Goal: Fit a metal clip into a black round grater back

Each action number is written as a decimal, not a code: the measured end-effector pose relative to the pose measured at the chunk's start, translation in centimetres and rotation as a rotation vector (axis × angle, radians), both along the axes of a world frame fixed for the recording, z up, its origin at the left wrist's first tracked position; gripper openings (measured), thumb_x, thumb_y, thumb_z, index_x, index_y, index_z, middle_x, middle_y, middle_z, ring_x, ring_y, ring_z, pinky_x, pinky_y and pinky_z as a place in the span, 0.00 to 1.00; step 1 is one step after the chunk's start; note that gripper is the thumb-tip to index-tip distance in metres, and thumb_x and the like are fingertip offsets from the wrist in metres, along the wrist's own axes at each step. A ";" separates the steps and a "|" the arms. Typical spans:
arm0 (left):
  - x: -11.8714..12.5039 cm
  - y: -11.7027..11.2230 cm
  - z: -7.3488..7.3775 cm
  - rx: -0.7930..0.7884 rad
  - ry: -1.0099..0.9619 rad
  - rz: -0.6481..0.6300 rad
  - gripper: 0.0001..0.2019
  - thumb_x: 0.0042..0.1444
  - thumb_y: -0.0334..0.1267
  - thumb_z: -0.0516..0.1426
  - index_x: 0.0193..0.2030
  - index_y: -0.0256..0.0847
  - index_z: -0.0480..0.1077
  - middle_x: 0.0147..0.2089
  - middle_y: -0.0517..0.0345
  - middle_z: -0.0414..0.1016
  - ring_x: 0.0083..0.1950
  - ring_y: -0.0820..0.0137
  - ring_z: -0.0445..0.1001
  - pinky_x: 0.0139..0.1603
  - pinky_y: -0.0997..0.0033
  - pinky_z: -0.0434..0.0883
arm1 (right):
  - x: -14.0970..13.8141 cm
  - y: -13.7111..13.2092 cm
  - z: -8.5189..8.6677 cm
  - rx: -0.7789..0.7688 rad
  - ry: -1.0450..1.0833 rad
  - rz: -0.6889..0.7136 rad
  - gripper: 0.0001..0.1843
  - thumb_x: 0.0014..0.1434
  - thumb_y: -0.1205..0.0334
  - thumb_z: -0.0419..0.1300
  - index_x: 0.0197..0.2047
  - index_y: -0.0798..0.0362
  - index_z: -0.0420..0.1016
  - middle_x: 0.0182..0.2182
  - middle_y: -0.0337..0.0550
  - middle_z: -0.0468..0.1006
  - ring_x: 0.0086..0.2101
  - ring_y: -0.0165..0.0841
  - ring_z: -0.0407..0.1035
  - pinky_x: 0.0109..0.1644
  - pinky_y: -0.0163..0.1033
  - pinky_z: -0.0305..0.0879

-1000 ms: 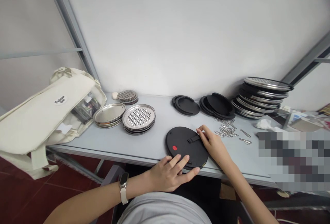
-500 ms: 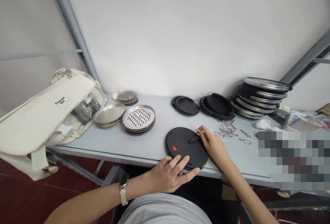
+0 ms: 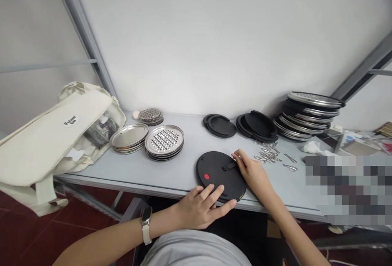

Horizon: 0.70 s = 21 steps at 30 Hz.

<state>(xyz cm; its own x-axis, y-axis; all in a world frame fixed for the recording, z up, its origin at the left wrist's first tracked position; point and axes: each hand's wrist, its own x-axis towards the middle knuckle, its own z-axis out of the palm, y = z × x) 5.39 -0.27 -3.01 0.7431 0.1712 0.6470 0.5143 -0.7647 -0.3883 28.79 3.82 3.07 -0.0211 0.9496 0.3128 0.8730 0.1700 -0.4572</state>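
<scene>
A: Disc [image 3: 221, 175], black, lying flat on the desk [image 3: 171, 168] near its front edge, straight ahead of the person. Red dot [image 3: 207, 176] at the disc's 9 o'clock. Tab [image 3: 229, 166] runs from the middle out toward 2 o'clock.

B: Hands?

A: Left hand [image 3: 200, 209] open, fingers spread flat over the rim at 6 o'clock. It is pinning the disc, not gripping it. Right hand [image 3: 252, 172] at the rim's 2 o'clock, fingers curled, tips together at the tab's outer end. Whether they pinch the tab or only touch it, I can't tell.

B: How to work that tab well?

A: My judgement: press straight down with the left hand so the disc can't slide or spin on the smooth desk. Handle the tab with the fingertips alone, along its own line, without twisting. The disc sits close to the front edge, so no dragging toward 6 o'clock.

B: Nearby?

A: Clips [image 3: 269, 155], loose, at 2 o'clock from the disc, just past the right hand. Lids [image 3: 257, 126], stacked, at about 1 o'clock and well apart.

B: What's unclear?

A: The tab's tip is under the fingers. The near rim is under the left palm. A thin pale sliver shows at the rim's 5 o'clock, perhaps a layer beneath, but I can't identify it. The desk at 3 o'clock is blurred out. Both elbows are cut off at the bottom of the frame.
</scene>
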 end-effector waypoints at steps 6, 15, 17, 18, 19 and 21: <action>0.0 0.0 0.0 -0.006 0.012 -0.007 0.30 0.60 0.41 0.57 0.69 0.51 0.58 0.64 0.49 0.63 0.59 0.60 0.61 0.52 0.67 0.61 | 0.1 0.1 -0.4 0.024 -0.011 -0.017 0.15 0.68 0.49 0.42 0.37 0.47 0.62 0.23 0.41 0.75 0.24 0.40 0.72 0.29 0.38 0.59; 0.0 0.1 -0.1 0.002 0.022 0.004 0.30 0.60 0.42 0.57 0.69 0.52 0.57 0.65 0.50 0.62 0.59 0.60 0.61 0.52 0.68 0.61 | 0.1 -0.1 -0.4 0.024 0.067 0.010 0.14 0.68 0.49 0.43 0.37 0.46 0.62 0.23 0.38 0.74 0.23 0.37 0.70 0.31 0.37 0.60; 0.0 0.1 -0.1 0.003 0.019 -0.001 0.30 0.60 0.42 0.57 0.69 0.51 0.58 0.65 0.49 0.62 0.59 0.60 0.61 0.52 0.67 0.61 | 0.0 -0.1 -0.3 0.019 0.105 0.016 0.14 0.68 0.48 0.44 0.37 0.46 0.62 0.23 0.37 0.73 0.23 0.35 0.69 0.31 0.37 0.60; 0.0 0.1 -0.1 0.003 0.016 -0.002 0.30 0.60 0.42 0.58 0.69 0.51 0.58 0.65 0.49 0.63 0.59 0.60 0.61 0.52 0.67 0.61 | 0.0 -0.2 -0.2 0.017 0.124 0.016 0.14 0.68 0.47 0.45 0.38 0.46 0.62 0.23 0.36 0.72 0.22 0.35 0.68 0.30 0.36 0.60; 0.0 0.1 -0.1 0.004 0.014 -0.005 0.30 0.60 0.42 0.58 0.69 0.51 0.58 0.65 0.49 0.63 0.59 0.60 0.61 0.51 0.67 0.62 | 0.0 -0.2 -0.2 0.016 0.142 0.012 0.14 0.68 0.47 0.45 0.38 0.46 0.62 0.22 0.35 0.71 0.22 0.34 0.67 0.30 0.36 0.60; 0.0 0.1 -0.1 0.006 0.015 -0.002 0.30 0.60 0.42 0.58 0.69 0.51 0.58 0.65 0.49 0.63 0.59 0.60 0.61 0.51 0.67 0.62 | -0.1 -0.2 -0.3 0.019 0.169 0.001 0.15 0.67 0.45 0.46 0.39 0.46 0.62 0.19 0.33 0.67 0.21 0.33 0.65 0.29 0.36 0.59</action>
